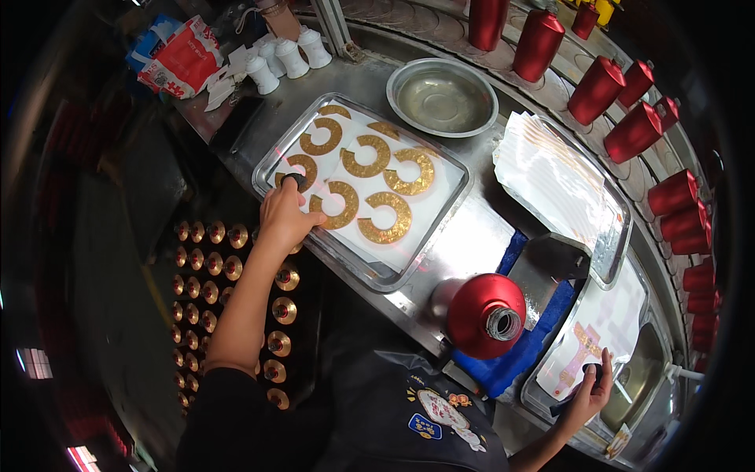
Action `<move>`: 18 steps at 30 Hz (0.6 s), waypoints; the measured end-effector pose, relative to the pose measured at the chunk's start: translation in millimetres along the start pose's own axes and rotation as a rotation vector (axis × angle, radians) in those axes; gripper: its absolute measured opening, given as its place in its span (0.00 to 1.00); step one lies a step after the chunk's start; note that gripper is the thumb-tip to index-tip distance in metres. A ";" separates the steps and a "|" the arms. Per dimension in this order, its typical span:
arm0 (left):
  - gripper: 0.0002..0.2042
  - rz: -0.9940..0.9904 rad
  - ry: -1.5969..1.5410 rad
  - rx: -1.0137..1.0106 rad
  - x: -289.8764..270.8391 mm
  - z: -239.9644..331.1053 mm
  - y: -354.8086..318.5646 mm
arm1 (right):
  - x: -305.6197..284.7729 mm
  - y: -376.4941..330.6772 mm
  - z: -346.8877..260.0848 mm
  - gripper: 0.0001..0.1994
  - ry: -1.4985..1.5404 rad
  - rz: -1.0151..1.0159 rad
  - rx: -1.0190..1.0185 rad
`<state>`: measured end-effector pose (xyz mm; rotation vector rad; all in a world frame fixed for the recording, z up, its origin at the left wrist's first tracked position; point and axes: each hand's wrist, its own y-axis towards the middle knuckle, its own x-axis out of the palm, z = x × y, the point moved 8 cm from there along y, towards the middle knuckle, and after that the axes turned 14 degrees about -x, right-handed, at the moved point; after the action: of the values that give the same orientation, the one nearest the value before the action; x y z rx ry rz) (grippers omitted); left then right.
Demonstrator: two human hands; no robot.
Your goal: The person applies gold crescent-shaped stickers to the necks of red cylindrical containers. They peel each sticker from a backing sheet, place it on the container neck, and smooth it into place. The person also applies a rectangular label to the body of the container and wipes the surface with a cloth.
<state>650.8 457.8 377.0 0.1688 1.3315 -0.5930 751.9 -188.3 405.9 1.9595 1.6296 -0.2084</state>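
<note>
My left hand [286, 214] reaches over a metal tray [381, 281] on the worktop. Its fingers are spread; one tip wears a black cover and touches a gold C-shaped decal [303, 165]. The thumb rests beside another gold C-shaped decal [343, 206]. Several such decals lie on a white sheet in the tray. At the lower right, my right hand [586, 397] is at the edge of a white decal sheet [560, 368] with a pink and gold print. Its fingers are apart, with black on a fingertip. A red bottle [481, 311] with an open metallic neck stands between my hands.
A metal basin of water [445, 96] sits behind the tray. White printed sheets [550, 175] fill another tray at right. Red bottles [598, 88] line a curved conveyor. A metal stand [543, 271] and blue cloth [491, 370] adjoin the bottle. Gold-and-red caps [279, 344] stand below left.
</note>
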 end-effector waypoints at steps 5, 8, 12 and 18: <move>0.28 -0.022 0.001 -0.011 0.5 -2.1 4.1 | 0.5 -5.9 11.9 0.21 -0.022 -0.050 0.084; 0.27 0.051 0.028 0.003 -2.3 -0.8 2.5 | -1.9 -7.3 16.6 0.21 -0.014 -0.061 0.076; 0.25 0.013 0.041 -0.012 -0.9 -1.0 1.6 | -4.4 -8.2 21.2 0.21 -0.010 -0.073 0.075; 0.24 -0.038 0.017 -0.009 6.8 -9.9 7.5 | 3.2 -6.2 19.8 0.21 -0.005 -0.070 0.096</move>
<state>646.8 466.3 366.5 0.1412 1.3559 -0.6185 751.5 -195.3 386.1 1.9718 1.7152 -0.3242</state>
